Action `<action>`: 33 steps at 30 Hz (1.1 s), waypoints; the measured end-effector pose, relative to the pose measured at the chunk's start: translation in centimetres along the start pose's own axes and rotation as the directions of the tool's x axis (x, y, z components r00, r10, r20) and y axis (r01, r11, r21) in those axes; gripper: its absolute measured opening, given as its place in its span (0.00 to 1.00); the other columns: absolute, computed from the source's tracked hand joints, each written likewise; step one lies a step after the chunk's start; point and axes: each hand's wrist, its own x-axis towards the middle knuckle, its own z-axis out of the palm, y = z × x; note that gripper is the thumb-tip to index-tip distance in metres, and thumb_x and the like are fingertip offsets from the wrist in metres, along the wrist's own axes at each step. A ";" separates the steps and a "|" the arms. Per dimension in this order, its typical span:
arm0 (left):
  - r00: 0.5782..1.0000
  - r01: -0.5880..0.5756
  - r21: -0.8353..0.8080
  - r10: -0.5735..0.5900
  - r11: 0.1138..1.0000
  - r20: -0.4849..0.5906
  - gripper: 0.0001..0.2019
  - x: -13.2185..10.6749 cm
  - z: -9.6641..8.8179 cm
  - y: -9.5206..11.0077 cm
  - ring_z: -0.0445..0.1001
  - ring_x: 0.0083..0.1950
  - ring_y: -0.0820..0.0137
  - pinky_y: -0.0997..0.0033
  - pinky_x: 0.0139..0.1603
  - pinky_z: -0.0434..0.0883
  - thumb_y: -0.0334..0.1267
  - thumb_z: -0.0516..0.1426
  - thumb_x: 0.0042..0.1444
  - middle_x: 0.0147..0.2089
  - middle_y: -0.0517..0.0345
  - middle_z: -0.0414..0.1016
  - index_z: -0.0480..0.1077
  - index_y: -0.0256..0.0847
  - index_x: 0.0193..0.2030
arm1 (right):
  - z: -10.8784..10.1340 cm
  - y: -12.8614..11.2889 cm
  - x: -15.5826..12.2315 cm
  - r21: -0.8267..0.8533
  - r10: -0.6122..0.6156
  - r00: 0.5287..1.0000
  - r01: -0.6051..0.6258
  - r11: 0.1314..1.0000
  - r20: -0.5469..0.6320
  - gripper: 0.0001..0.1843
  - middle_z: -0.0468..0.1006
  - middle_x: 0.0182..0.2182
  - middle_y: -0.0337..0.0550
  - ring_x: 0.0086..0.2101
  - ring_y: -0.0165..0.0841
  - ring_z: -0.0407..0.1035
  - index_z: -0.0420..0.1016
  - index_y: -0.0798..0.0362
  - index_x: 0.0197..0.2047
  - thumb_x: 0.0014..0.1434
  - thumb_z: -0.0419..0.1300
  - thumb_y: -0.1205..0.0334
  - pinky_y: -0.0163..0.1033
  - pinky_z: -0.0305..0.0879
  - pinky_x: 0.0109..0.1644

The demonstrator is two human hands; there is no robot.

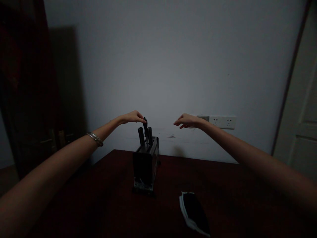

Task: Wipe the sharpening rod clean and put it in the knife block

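Note:
A dark knife block (143, 168) stands upright on the table, with several black handles rising from its top. My left hand (133, 116), wearing a silver bracelet on the wrist, reaches in from the left. Its thumb and fingers are closed at the top of a black-handled knife (145, 124), which stands higher than the handles around it. Most of its blade is hidden in the block. My right hand (186, 120) hovers in the air to the right of the block, fingers loosely bent and apart, holding nothing.
The dark red table (168, 178) meets a pale wall (160, 66). Nearer to me lies a dark, flat item with a white edge (195, 211), its kind unclear. Wall sockets (223, 122) sit behind my right forearm. A door (305, 125) is at the right.

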 end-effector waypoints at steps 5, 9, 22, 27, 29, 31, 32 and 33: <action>0.997 -0.026 0.006 0.025 1.000 0.072 0.10 0.1 0.1 0.1 0.57 0.24 0.76 0.75 0.25 0.49 0.43 0.60 0.39 0.20 0.62 0.68 0.76 0.38 0.25 | 0.1 3.7 -1.7 -0.016 0.054 0.998 -0.054 0.998 -0.011 0.17 0.75 0.43 0.53 0.36 0.35 0.72 0.75 0.57 0.40 0.48 0.60 0.56 0.36 0.65 0.37; 0.991 -0.025 0.013 0.023 1.000 0.133 0.09 0.2 -0.1 0.6 0.60 0.26 0.75 0.76 0.27 0.52 0.42 0.61 0.39 0.22 0.61 0.71 0.76 0.39 0.25 | 0.2 5.9 -3.2 -0.035 0.077 0.997 -0.077 0.996 -0.004 0.17 0.75 0.43 0.53 0.35 0.35 0.72 0.75 0.57 0.39 0.47 0.59 0.56 0.37 0.64 0.36; 0.969 0.019 0.123 -0.049 0.992 0.243 0.08 1.3 -0.3 1.0 0.67 0.30 0.71 0.77 0.32 0.58 0.40 0.62 0.35 0.25 0.59 0.75 0.76 0.40 0.24 | -0.5 10.3 -7.4 -0.129 0.133 0.991 -0.129 0.983 0.024 0.12 0.78 0.36 0.49 0.35 0.35 0.72 0.77 0.52 0.34 0.47 0.60 0.55 0.32 0.62 0.28; 0.967 0.024 0.143 -0.060 0.989 0.249 0.08 1.6 0.1 0.8 0.68 0.30 0.70 0.76 0.32 0.58 0.39 0.63 0.34 0.25 0.58 0.75 0.76 0.40 0.24 | -0.9 11.6 -9.4 -0.167 0.126 0.991 -0.119 0.979 0.033 0.13 0.78 0.33 0.50 0.33 0.36 0.72 0.78 0.54 0.33 0.46 0.59 0.56 0.34 0.62 0.28; 0.968 0.036 0.118 -0.064 0.992 0.244 0.07 1.7 0.2 0.6 0.68 0.29 0.70 0.76 0.31 0.58 0.37 0.63 0.32 0.23 0.58 0.74 0.76 0.39 0.23 | -1.1 12.1 -10.3 -0.156 0.117 0.992 -0.111 0.982 0.034 0.14 0.78 0.31 0.50 0.32 0.37 0.71 0.78 0.54 0.31 0.44 0.60 0.55 0.35 0.63 0.29; 0.967 0.055 0.088 -0.075 0.995 0.243 0.06 1.7 0.4 0.6 0.67 0.27 0.71 0.76 0.30 0.58 0.35 0.63 0.31 0.21 0.59 0.73 0.75 0.39 0.22 | -1.4 12.8 -11.2 -0.137 0.114 0.993 -0.108 0.985 0.034 0.13 0.78 0.30 0.50 0.32 0.37 0.71 0.78 0.53 0.30 0.42 0.60 0.54 0.36 0.65 0.32; 0.966 0.065 0.077 -0.082 0.995 0.245 0.06 1.7 0.5 0.5 0.66 0.26 0.71 0.76 0.30 0.58 0.34 0.63 0.30 0.20 0.60 0.72 0.75 0.40 0.21 | -1.6 13.1 -11.7 -0.129 0.109 0.993 -0.104 0.986 0.035 0.13 0.78 0.30 0.49 0.32 0.38 0.71 0.79 0.51 0.29 0.42 0.60 0.53 0.37 0.65 0.33; 0.965 0.073 0.070 -0.089 0.995 0.248 0.06 1.7 0.6 0.5 0.66 0.26 0.72 0.76 0.30 0.58 0.33 0.63 0.30 0.20 0.60 0.72 0.75 0.40 0.21 | -1.7 13.6 -12.1 -0.123 0.104 0.994 -0.099 0.987 0.035 0.13 0.78 0.30 0.49 0.32 0.38 0.71 0.79 0.50 0.28 0.41 0.60 0.53 0.38 0.66 0.35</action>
